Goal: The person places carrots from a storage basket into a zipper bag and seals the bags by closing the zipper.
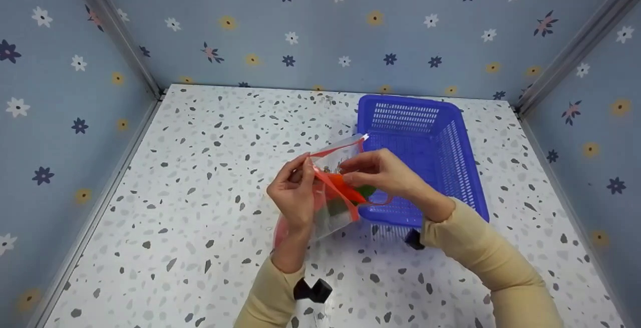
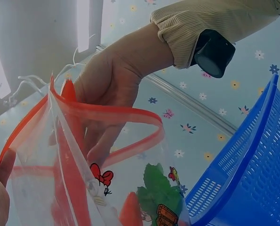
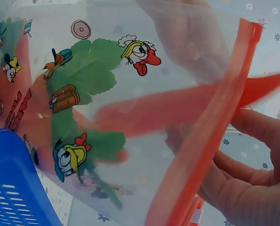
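Observation:
My left hand (image 1: 295,188) pinches the red-trimmed edge of a clear plastic zip bag (image 1: 338,223), printed with cartoon figures. My right hand (image 1: 380,173) reaches in at the mouth, its thumb and fingers on an orange carrot (image 1: 345,188). In the right wrist view the carrot (image 3: 154,113) lies mostly inside the bag (image 3: 140,188), its narrow tip sticking out past the red rim. Green lobed leaves (image 3: 85,70) and more orange pieces (image 2: 131,209) show through the plastic. My left hand (image 3: 187,42) appears blurred behind it.
A blue perforated basket (image 1: 473,178) stands right beside the bag on the speckled white table (image 1: 200,183). Flower-patterned panels (image 1: 320,32) enclose the back and both sides. A small black camera sits on each wrist.

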Tool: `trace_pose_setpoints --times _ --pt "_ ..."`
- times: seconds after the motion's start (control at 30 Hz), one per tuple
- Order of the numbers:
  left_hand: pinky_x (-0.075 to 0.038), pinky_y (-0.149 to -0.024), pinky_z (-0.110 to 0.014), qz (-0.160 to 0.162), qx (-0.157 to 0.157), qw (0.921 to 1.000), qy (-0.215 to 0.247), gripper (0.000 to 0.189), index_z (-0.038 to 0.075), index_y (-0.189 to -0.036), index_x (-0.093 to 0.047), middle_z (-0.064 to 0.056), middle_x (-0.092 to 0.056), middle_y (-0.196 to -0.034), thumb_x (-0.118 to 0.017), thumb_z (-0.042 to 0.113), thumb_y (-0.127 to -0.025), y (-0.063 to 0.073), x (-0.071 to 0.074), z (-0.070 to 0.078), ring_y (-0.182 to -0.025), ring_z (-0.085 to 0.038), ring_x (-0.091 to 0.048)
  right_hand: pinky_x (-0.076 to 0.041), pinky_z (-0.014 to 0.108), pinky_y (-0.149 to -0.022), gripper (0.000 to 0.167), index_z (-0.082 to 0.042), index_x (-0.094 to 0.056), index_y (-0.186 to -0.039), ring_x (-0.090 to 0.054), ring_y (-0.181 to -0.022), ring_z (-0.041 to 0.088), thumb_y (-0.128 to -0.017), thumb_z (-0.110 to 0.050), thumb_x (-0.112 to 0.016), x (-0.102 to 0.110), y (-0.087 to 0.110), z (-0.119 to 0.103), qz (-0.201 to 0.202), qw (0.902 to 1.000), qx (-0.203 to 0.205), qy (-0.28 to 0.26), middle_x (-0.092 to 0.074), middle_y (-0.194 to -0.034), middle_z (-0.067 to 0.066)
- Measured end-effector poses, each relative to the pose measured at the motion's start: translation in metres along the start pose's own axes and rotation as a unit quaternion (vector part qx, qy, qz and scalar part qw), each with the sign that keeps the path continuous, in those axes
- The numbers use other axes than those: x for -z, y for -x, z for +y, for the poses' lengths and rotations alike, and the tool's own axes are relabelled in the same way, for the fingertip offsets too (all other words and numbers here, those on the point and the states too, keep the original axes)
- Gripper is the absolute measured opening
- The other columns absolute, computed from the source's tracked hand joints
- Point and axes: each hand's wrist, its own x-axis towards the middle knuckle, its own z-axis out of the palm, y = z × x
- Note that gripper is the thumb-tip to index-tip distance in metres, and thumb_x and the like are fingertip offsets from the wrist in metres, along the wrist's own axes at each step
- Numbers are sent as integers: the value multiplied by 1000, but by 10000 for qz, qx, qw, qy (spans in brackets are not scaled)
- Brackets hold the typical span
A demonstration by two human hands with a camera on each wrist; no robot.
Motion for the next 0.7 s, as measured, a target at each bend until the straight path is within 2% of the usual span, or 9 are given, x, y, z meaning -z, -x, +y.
trace_pose_setpoints --times 0.17,0.3,0.47,0.63,0.7 --pt "-53 -48 -29 -94 -146 9998 73 13 -8 -90 -66 -14 -65 -77 -60 -3 -80 0 4 -9 -55 -22 -60 -52 32 -76 33 2 -61 -108 -62 -88 26 -83 -20 -63 1 2 1 144 9992 246 -275 -63 -101 13" --pt "-53 -48 -29 -79 -148 9999 36 13 -9 -89 -65 -15 -64 -76 -60 -2 -80 -2 4 -6 -55 -21 -60 -51 30 -78 30 3 -61 -107 -61 -89 22 -83 -15 -62 5 4 1 492 9979 253 -323 -63 -101 12" --pt "-52 -47 -30 -111 -15 9998 133 14 -15 -88 -63 -16 -63 -73 -60 -4 -79 -6 0 7 -54 -23 -59 -50 28 -78 23 6 -61 -104 -59 -88 24 -84 -5 -60 12 10 -12 959 9938 475 -299 -61 -100 19" --pt "-53 -49 -29 -229 -10 9995 213 13 -10 -89 -65 -15 -64 -75 -60 -4 -79 -11 4 3 -57 -27 -60 -51 26 -77 20 10 -60 -100 -59 -85 25 -83 -1 -59 18 13 -17 1467 9860 694 -382 -60 -98 22" --pt "-53 -50 -26 -346 -106 9989 313 13 -7 -90 -66 -14 -64 -76 -60 -5 -79 -14 9 -5 -59 -25 -61 -51 26 -77 18 11 -60 -98 -59 -84 24 -83 1 -59 20 12 -13 1686 9815 785 -453 -60 -97 23"
